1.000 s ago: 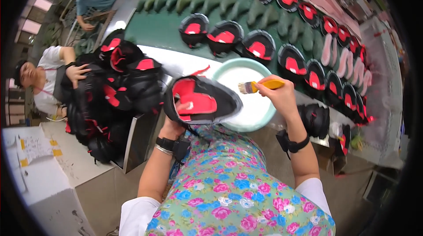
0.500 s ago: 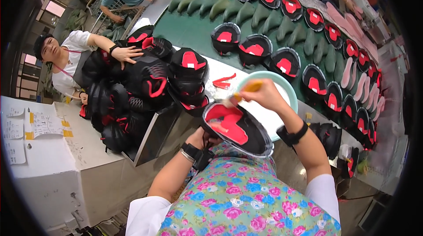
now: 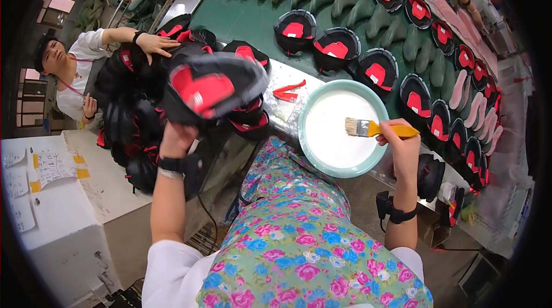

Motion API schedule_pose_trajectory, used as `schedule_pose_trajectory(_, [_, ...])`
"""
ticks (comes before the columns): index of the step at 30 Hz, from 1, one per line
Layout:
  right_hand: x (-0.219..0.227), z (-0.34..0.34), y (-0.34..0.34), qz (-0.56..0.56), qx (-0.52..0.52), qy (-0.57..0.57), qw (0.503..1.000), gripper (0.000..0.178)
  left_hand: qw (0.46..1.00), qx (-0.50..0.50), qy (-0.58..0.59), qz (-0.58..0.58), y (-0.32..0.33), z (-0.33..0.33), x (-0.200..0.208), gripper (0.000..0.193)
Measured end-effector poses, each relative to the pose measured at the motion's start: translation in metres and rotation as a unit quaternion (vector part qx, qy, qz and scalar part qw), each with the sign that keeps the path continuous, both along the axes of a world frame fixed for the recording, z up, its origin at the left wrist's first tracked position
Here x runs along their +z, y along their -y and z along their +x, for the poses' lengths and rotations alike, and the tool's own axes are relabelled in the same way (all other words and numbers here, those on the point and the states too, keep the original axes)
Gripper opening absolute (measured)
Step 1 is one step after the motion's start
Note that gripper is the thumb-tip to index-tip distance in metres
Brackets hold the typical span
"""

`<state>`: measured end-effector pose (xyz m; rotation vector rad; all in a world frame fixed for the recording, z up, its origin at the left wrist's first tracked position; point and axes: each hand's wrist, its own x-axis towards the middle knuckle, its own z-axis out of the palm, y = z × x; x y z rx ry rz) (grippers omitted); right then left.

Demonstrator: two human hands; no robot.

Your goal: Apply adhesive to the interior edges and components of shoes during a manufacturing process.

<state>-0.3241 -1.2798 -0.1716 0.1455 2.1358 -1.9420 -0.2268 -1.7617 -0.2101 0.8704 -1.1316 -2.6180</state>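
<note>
My left hand [image 3: 177, 138] grips the edge of a black shoe upper [image 3: 241, 81] with a red lining, tilted so its inside faces up. Motion smears that upper, and it partly hides my fingers. It hangs over a heap of black uppers [image 3: 135, 161]. In my right hand [image 3: 398, 142] is a flat paintbrush [image 3: 361, 128] with a yellow handle, pinched between fingers and thumb. Its pale bristles are above the white liquid [image 3: 330, 135] in a round light-green basin [image 3: 307, 152].
Rows of red-lined uppers [image 3: 336, 49] and dark green foot-shaped forms [image 3: 336, 3] stand on a green tabletop [image 3: 241, 23]. Pink insoles [image 3: 458, 89] lie at right. A forked red item [image 3: 289, 91] lies left of the basin. A co-worker's hand [image 3: 156, 45] rests on the heap.
The upper has moved left and up, from in front of my apron to over the heap. My right hand has lowered the brush from the upper to over the basin.
</note>
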Motion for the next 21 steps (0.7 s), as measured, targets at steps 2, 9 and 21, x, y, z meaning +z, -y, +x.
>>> schedule_pose_trajectory(2, [-0.003,-0.004,0.008,-0.021,-0.045,-0.042,0.998,0.014,0.993,-0.046,-0.096,0.046,0.043,-0.045,-0.002,0.037])
schedule_pose_trajectory(9, [0.003,-0.022,0.065,0.037,-0.11,-0.075,0.99,0.021,0.983,0.024,-0.111,0.147,0.085,-0.257,-0.117,0.03])
schedule_pose_trajectory(21, [-0.033,-0.066,0.193,0.029,-0.143,0.072,0.987,0.026,0.988,-0.033,-0.01,0.153,0.073,-0.392,-0.294,0.02])
